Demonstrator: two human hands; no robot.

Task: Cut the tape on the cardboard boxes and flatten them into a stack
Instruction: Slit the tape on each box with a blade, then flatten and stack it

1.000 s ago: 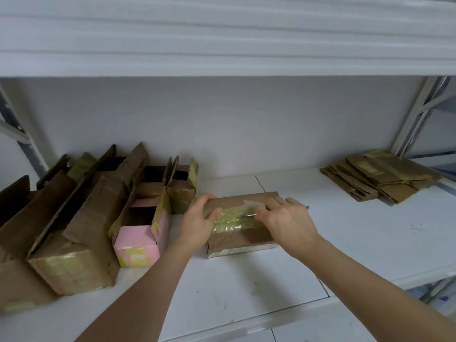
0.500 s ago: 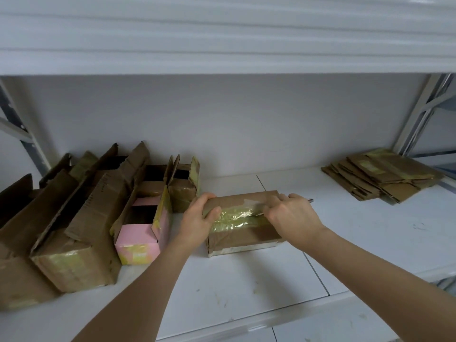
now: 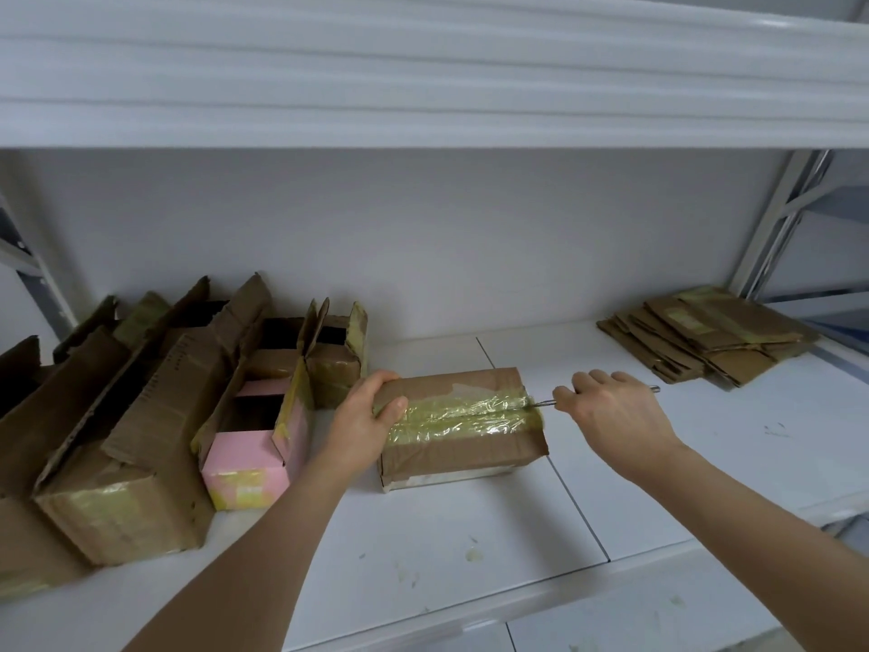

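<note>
A closed brown cardboard box [image 3: 463, 451] lies on the white shelf [image 3: 423, 548], with a strip of yellowish tape [image 3: 463, 414] running along its top seam. My left hand [image 3: 364, 418] grips the box's left end, thumb on top. My right hand [image 3: 611, 411] is just past the box's right end and holds a thin metal blade tool [image 3: 543, 403]. The blade tip touches the tape at the right edge of the box; the tool's other end sticks out behind my hand. A stack of flattened boxes [image 3: 705, 334] lies at the back right.
Several opened cardboard boxes [image 3: 117, 440] crowd the left of the shelf, one of them pink [image 3: 249, 468]. An upper shelf [image 3: 423, 87] hangs overhead. A metal upright [image 3: 771, 228] stands at the back right.
My right hand has drawn the blade rightward along the tape seam, from the middle of the box top to its right edge. My left hand kept its grip on the left end.
</note>
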